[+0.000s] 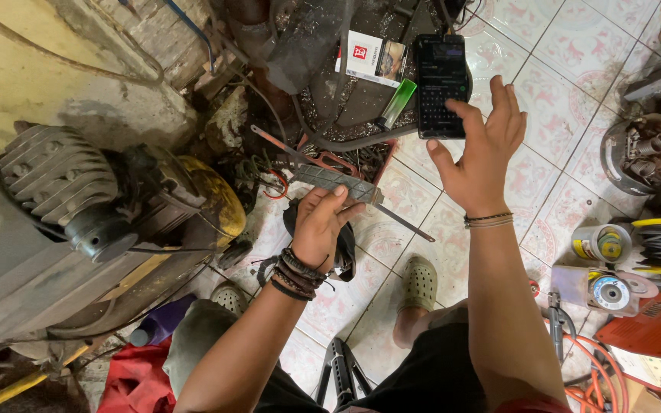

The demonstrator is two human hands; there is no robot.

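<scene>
A seated person's left hand (321, 223) grips a flat metal file (338, 182) while the open right hand (477, 153) taps a smartphone (441, 84); the unwatched file could slip onto their feet.

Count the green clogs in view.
2. One green clog sits on the tiled floor between the forearms; the other clog lies lower left, partly hidden near the left forearm. More may be hidden.

A single head-worn camera looks steeply down from close above the seated person's arms, forearms reaching up from the bottom edge, tiled floor (568, 115) filling the right, a grey motor (63, 222) at the left edge, with no second view to overlap.
</scene>
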